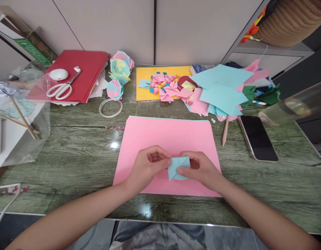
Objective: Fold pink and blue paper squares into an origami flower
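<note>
A small folded square of light blue paper (180, 165) is held up between my two hands, with crease lines across its face. My left hand (150, 165) pinches its upper left corner between thumb and fingers. On the other side, my right hand (200, 170) grips the right part, thumb lying on the front and fingers behind. Beneath both hands lies a large pink sheet of paper (165, 135), with a thin blue edge showing along its far side.
Beyond the pink sheet are a tape roll (110, 108), folded paper flowers (120, 71) and a yellow sheet (142, 76) bearing small paper pieces. White scissors (60, 91) rest on red folders (82, 66) at left. Light blue sheets (220, 90), a wooden stick (225, 132) and a phone (258, 137) are at right.
</note>
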Motion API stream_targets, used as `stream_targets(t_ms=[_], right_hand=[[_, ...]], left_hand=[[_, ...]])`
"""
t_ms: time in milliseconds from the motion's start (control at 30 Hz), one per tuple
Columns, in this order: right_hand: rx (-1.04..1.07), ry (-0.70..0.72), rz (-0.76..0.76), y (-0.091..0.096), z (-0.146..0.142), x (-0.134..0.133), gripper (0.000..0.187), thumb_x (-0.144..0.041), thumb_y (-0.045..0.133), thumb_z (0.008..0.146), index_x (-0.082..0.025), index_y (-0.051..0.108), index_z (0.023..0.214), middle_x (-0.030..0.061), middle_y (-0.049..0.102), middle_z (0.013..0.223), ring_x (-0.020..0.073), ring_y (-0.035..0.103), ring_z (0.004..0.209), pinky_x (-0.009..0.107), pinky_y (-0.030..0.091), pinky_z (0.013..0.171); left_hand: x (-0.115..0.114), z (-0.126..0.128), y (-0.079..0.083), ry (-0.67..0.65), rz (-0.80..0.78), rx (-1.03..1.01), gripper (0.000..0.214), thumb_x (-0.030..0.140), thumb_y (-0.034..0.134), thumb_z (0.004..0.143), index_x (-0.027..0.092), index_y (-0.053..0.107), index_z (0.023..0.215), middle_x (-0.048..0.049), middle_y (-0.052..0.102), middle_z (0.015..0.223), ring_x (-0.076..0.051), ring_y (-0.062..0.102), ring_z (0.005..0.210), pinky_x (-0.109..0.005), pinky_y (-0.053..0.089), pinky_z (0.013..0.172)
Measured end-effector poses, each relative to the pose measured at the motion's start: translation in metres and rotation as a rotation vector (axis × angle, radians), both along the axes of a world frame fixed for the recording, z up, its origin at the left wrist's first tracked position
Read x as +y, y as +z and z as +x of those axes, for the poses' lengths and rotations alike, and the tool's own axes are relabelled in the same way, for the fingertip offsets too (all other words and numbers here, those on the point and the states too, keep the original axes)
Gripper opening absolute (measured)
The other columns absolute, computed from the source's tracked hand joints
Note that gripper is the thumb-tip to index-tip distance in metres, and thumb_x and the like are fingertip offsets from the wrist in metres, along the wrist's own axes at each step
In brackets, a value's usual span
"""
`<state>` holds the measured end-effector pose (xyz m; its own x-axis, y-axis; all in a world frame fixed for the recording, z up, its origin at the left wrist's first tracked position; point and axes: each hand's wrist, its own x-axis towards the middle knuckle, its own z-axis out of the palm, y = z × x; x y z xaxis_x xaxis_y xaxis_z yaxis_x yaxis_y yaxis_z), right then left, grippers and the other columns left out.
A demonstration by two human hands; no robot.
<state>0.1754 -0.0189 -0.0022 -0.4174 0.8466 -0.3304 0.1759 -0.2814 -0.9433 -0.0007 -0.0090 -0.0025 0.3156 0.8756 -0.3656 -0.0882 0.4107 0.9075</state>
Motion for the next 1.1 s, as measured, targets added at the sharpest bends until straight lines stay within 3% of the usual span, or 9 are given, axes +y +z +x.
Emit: stream_targets(t_ms=[233,433,733,900,1100], right_hand=[[0.050,-0.159,-0.017,-0.0052,0.0034,0.0021,0.015,-0.028,0.059,0.069,-0.015,0.053,0.065,-0.0032,0.042,0.058,0.0097,0.038,0.056,0.021,0.031,0.051],[0.003,-0.139,0.003,-0.0046,0.0046,0.0030,0.018,-0.028,0.058,0.069,-0.016,0.049,0.059,-0.0042,0.036,0.055,0.0092,0.034,0.054,0.021,0.028,0.050],[0.028,-0.051,0.003,0.0013,0.0068,0.0041,0.023,-0.036,0.054,0.073,-0.016,0.047,0.064,-0.0029,0.036,0.059,0.0096,0.035,0.056,0.021,0.029,0.050],[-0.056,-0.078,0.016,-0.0020,0.0055,0.0037,0.025,-0.034,0.056,0.070,-0.016,0.044,0.056,-0.0044,0.035,0.052,0.0083,0.032,0.050,0.021,0.026,0.045],[-0.107,-0.028,0.060,-0.0034,0.0013,-0.0008,0.021,-0.026,0.054,0.071,-0.016,0.046,0.055,-0.0044,0.037,0.051,0.0086,0.034,0.051,0.021,0.027,0.047]], left_hand=[[0.0024,-0.0004,-0.0043,-0.112,0.024,-0.040,0.024,0.015,0.062,0.065,0.016,0.055,0.088,0.0030,0.053,0.061,-0.009,0.050,0.060,-0.021,0.040,0.059],[0.0021,-0.0014,-0.0057,-0.154,-0.006,-0.043,0.024,0.016,0.063,0.065,0.015,0.056,0.087,0.0035,0.052,0.059,-0.008,0.049,0.058,-0.020,0.039,0.058],[0.0013,-0.0002,-0.0040,-0.132,-0.033,-0.060,0.025,0.020,0.065,0.064,0.015,0.056,0.086,0.0029,0.051,0.059,-0.009,0.049,0.057,-0.021,0.040,0.057],[0.0006,0.0011,-0.0031,-0.155,-0.022,-0.033,0.024,0.018,0.065,0.063,0.015,0.056,0.085,0.0030,0.053,0.058,-0.009,0.049,0.056,-0.021,0.039,0.056],[0.0014,0.0012,-0.0004,-0.254,-0.032,-0.012,0.011,0.020,0.061,0.066,0.013,0.053,0.065,0.0024,0.049,0.059,-0.008,0.044,0.055,-0.020,0.034,0.053]])
